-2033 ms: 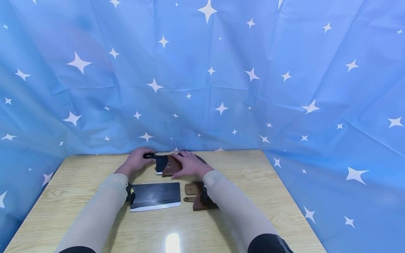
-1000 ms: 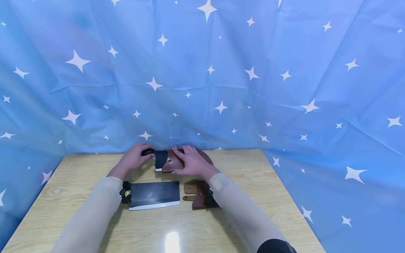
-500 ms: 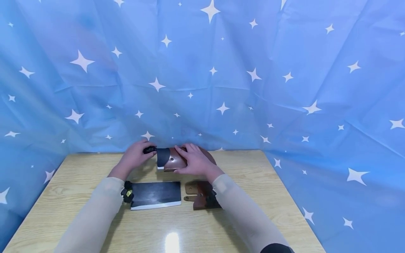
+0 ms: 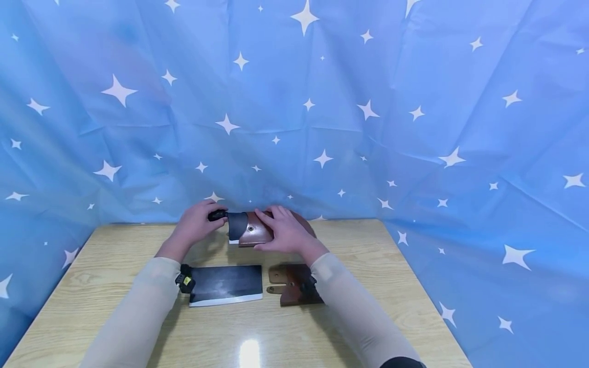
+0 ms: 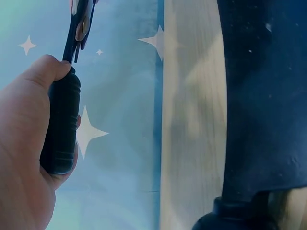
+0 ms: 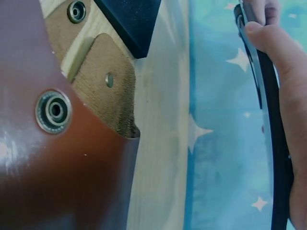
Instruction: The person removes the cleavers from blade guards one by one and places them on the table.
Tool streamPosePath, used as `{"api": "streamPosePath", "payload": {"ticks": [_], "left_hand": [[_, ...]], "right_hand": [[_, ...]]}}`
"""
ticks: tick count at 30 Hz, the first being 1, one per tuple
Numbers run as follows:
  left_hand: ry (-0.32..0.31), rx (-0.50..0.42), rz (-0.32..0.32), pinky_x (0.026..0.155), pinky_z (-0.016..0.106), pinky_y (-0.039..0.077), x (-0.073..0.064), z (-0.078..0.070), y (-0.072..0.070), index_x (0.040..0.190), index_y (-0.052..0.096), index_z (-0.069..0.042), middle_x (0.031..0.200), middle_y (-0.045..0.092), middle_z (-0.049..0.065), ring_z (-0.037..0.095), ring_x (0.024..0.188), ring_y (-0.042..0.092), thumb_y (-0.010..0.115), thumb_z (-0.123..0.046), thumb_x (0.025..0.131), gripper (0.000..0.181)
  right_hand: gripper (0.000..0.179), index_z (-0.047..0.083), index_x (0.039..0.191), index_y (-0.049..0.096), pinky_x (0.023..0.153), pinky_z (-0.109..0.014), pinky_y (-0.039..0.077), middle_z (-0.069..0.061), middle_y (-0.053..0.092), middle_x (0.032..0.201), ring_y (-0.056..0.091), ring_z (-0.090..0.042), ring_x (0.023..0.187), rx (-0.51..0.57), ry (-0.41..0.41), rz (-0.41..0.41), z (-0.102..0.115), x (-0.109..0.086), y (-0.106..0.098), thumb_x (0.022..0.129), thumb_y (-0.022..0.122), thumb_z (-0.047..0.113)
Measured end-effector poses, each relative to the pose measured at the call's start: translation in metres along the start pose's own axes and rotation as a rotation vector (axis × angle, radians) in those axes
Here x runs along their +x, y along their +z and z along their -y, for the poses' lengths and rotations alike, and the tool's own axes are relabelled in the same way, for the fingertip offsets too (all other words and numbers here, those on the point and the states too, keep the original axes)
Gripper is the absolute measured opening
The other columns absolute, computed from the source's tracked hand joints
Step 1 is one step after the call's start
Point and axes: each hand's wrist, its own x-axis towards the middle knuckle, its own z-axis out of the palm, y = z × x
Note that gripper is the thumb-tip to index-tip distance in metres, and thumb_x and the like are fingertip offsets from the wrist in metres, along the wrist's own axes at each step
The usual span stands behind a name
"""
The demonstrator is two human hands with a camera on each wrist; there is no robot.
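Note:
Near the table's far edge, my left hand grips the black handle of a cleaver, the thumb lying along its top in the left wrist view. Much of the cleaver's dark blade sits inside a brown leather sheath; a bare strip shows by the handle. Around the sheathed part, my right hand holds with thumb and fingers on opposite faces. In the right wrist view this cleaver is seen edge-on, upright. A second cleaver lies unsheathed nearer me, its handle mostly hidden behind my left wrist.
Right of the unsheathed cleaver lies another brown leather sheath, with snap fasteners and two tan flaps, partly hidden by my right forearm. The wooden table ends against a blue curtain with white stars.
Both hands have raised the sheathed cleaver slightly, away from me. My right hand has shifted a little to the right. The other cleaver and sheath remain in place.

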Motion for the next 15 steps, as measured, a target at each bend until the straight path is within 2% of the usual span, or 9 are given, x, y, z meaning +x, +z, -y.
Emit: {"api": "streamPosePath", "payload": {"ticks": [10,15], "left_hand": [[-0.008,0.001,-0.006,0.089,0.059,0.053,-0.0004,-0.0038,-0.0051,0.142,0.075,-0.013,0.120,0.069,0.011,0.036,0.105,0.065,0.080,-0.031,0.104,0.042],[-0.017,-0.015,-0.012,0.091,0.060,0.054,-0.0009,-0.0014,-0.0052,0.142,0.075,-0.012,0.122,0.069,0.012,0.039,0.109,0.066,0.080,-0.031,0.104,0.043]], "right_hand": [[0.113,0.019,0.175,0.036,0.118,-0.046,0.040,-0.006,0.047,0.156,0.045,-0.025,0.137,0.000,-0.015,-0.010,0.0028,0.0002,-0.0084,0.088,0.077,0.078],[0.112,0.021,0.176,0.034,0.120,-0.048,0.039,-0.007,0.047,0.157,0.044,-0.026,0.139,-0.005,-0.007,-0.006,-0.0002,-0.0029,-0.0101,0.090,0.074,0.081]]}}
